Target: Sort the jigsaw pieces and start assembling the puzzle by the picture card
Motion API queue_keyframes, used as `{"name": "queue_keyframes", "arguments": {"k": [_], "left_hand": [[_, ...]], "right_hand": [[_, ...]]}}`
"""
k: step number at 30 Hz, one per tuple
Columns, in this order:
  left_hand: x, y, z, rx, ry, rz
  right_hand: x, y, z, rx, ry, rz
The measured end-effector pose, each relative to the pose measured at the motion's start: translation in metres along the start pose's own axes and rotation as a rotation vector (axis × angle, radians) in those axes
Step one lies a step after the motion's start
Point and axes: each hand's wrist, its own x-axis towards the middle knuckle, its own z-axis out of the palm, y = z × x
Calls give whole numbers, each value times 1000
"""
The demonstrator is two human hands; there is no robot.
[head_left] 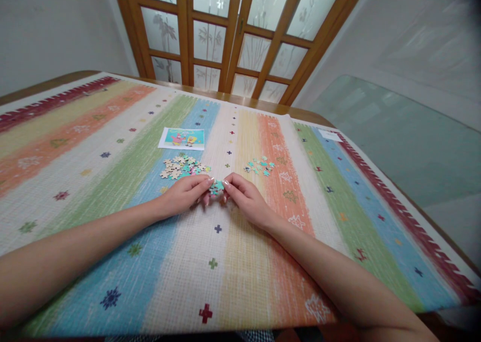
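Between my two hands is a small cluster of teal jigsaw puzzle pieces [216, 187], low over the table. My left hand [191, 189] pinches its left side with thumb and fingers. On the right side, my right hand [240, 191] grips it the same way. The fingers hide part of the cluster, so I cannot tell how many pieces are in it. Just beyond my left hand lies a heap of loose puzzle pieces [180, 166], many with plain backs up. A smaller scatter of teal pieces [260, 166] lies beyond my right hand.
A printed cartoon picture card [184, 138] lies behind the heap. The striped tablecloth [195, 262] covers the table. A white paper [328, 135] rests near the far right edge. Wooden doors with glass panes [225, 36] stand behind the table.
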Motion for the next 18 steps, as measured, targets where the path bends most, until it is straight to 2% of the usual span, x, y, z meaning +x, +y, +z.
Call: {"name": "queue_keyframes", "arguments": {"k": [8,18], "left_hand": [[-1,1,-4,-77,-26,9],[2,1,-1,-126,-88,12]], "right_hand": [[1,3,-1,26,36,24],[1,0,1,0,8,36]]}}
